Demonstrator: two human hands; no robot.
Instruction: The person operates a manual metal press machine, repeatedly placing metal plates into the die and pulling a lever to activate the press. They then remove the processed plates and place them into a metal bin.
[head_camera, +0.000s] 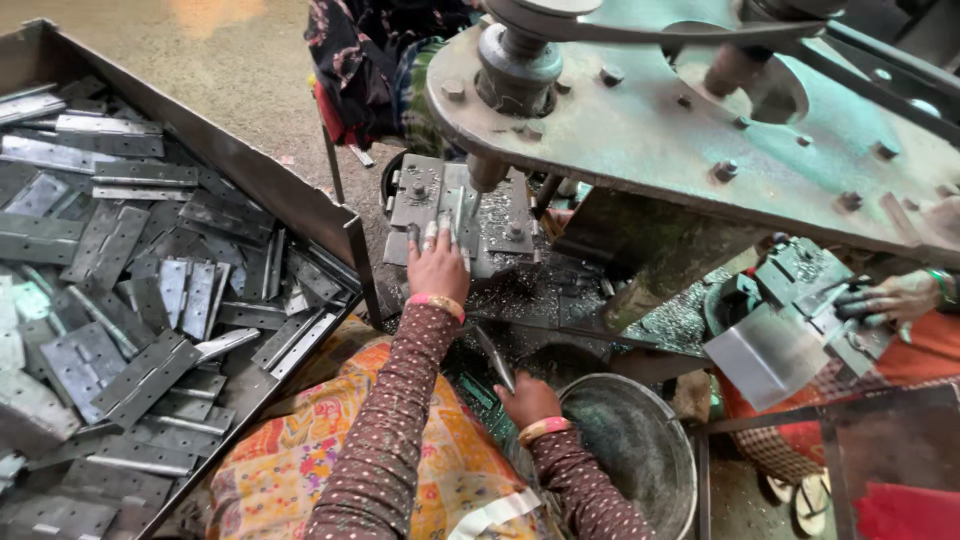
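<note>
While the left hand (437, 262) presses flat on a hinge plate (440, 205) under the green press (640, 130), the right hand (527, 398) pinches a metal strip (495, 358); hinge tray (300, 205) left, metal bucket (640, 450) right.

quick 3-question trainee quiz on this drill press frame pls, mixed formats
1. True or false: the left hand rests on the metal piece at the drill jig.
2. What does the right hand hold? A) a flat metal strip B) a hammer C) nothing
3. Fill in: the bin of metal hinges lies on the person's ___ side.

Key:
1. True. Its fingers lie on the piece under the spindle.
2. A. It holds the strip beside the round metal tub.
3. Left.
</note>
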